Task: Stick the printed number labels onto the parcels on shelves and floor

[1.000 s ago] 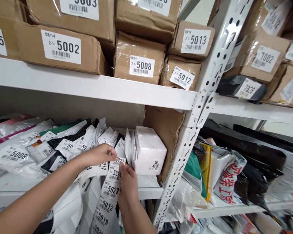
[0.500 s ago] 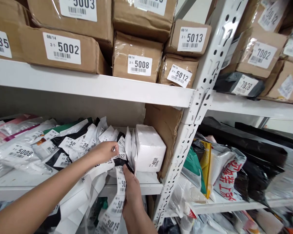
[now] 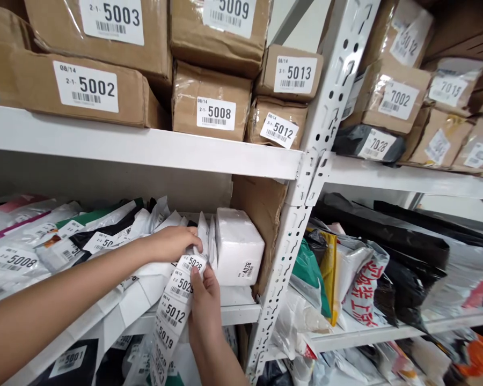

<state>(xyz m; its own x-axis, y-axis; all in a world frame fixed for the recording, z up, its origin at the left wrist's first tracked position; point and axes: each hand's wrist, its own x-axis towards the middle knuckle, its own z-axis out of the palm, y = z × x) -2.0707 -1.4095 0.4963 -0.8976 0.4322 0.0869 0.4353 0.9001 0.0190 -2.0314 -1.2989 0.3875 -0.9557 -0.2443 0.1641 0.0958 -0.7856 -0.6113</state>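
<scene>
A long strip of white number labels (5028, 5029, 5012, 5019) hangs down in front of the middle shelf. My right hand pinches the strip from below, thumb beside label 5029. My left hand is closed on the top of the strip and on the upright white poly mailers it touches. A white box marked 4038 stands just right of both hands.
Brown cartons labelled 5002, 5008 and 5012 fill the upper shelf. Bagged parcels lie on the middle shelf to the left. A perforated white upright divides off a bay with black and coloured bags.
The label strip was lowered and twisted half a second ago; now it is raised again with 5028 at the top by my left hand. The view shifted slightly right.
</scene>
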